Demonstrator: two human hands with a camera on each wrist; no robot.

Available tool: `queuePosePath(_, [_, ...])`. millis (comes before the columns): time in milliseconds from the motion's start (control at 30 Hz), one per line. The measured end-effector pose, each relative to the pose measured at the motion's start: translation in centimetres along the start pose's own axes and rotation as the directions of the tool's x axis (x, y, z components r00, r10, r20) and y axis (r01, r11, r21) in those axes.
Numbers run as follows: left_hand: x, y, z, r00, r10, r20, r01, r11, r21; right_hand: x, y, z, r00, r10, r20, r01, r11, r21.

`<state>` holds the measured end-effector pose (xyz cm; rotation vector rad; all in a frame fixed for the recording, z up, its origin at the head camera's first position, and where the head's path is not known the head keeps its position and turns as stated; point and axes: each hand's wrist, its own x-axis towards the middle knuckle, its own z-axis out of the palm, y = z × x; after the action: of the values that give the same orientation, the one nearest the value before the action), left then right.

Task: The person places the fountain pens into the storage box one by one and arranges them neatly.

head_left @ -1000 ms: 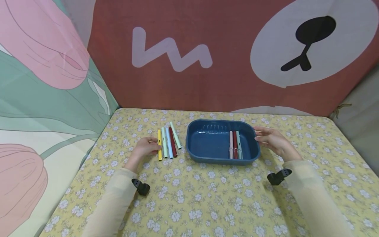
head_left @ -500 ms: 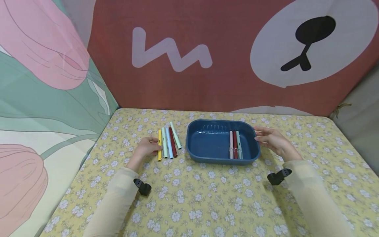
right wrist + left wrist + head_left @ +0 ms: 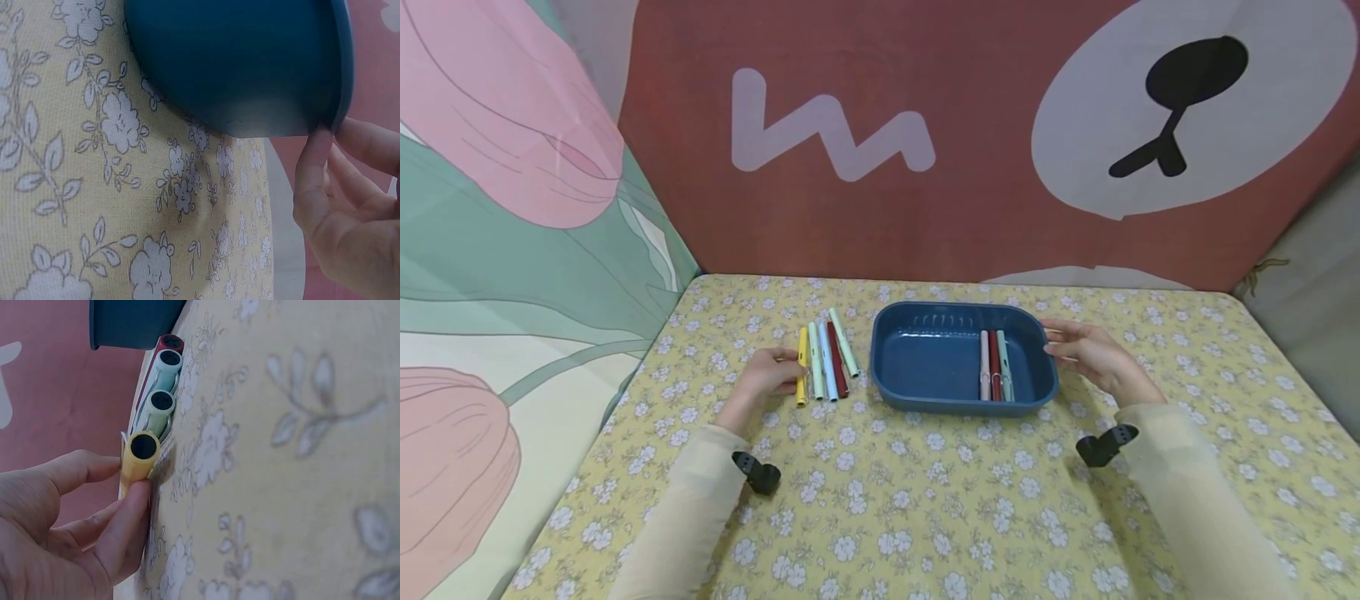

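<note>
My left hand [image 3: 767, 372] pinches a yellow pen [image 3: 802, 383] between thumb and fingers, at the left end of a row of pens. In the left wrist view the open-looking dark end of the yellow pen [image 3: 143, 447] faces the camera, with the thumb below it. Beside it lie a light green pen [image 3: 816, 362], a light blue pen [image 3: 828, 362], a dark red pen [image 3: 837, 358] and a slanted pale green pen [image 3: 844, 342]. At the right, my right hand [image 3: 1093, 357] holds the rim of a blue tray [image 3: 237, 69] by thumb and fingers.
Inside the blue tray, at its right side, lie a pink pen [image 3: 984, 367], a red pen [image 3: 995, 365] and a green pen [image 3: 1005, 367]. A yellow floral cloth [image 3: 917, 508] covers the table. Printed fabric walls [image 3: 865, 225] rise behind and at the left.
The yellow pen in my left hand has shifted very slightly left, away from the light green pen. My right hand stays at the tray's rim.
</note>
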<state>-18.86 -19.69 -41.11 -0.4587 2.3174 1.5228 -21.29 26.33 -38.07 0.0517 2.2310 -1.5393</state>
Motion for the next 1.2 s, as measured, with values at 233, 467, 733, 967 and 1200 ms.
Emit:
queuePosePath(233, [0.2, -0.3, -0.7, 1.000, -0.010, 0.026, 0.011, 0.999, -0.052, 0.0, -0.1, 0.0, 1.000, 0.001, 0.013, -0.001, 1.000, 0.006])
queuePosePath(467, [-0.4, 0.1, -1.3, 0.999, 0.033, 0.042, -0.030, 0.998, -0.058, -0.1, -0.1, -0.2, 1.000, -0.012, 0.027, 0.011, 1.000, 0.014])
queuePosePath(733, [-1.0, 0.8, -1.6, 0.995, 0.082, 0.064, -0.074, 0.990, -0.119, 0.1, 0.1, -0.2, 1.000, -0.017, 0.022, 0.016, 1.000, 0.015])
queuePosePath(967, [-1.3, 1.7, -1.5, 0.990, 0.106, 0.097, -0.093, 0.986, -0.135, 0.1, 0.1, -0.1, 1.000, -0.012, 0.017, 0.012, 1.000, 0.011])
queuePosePath(1200, [-1.5, 2.4, -1.1, 0.989, 0.104, 0.108, -0.083, 0.979, -0.186, 0.1, 0.0, -0.1, 1.000, -0.012, 0.015, 0.012, 1.000, 0.008])
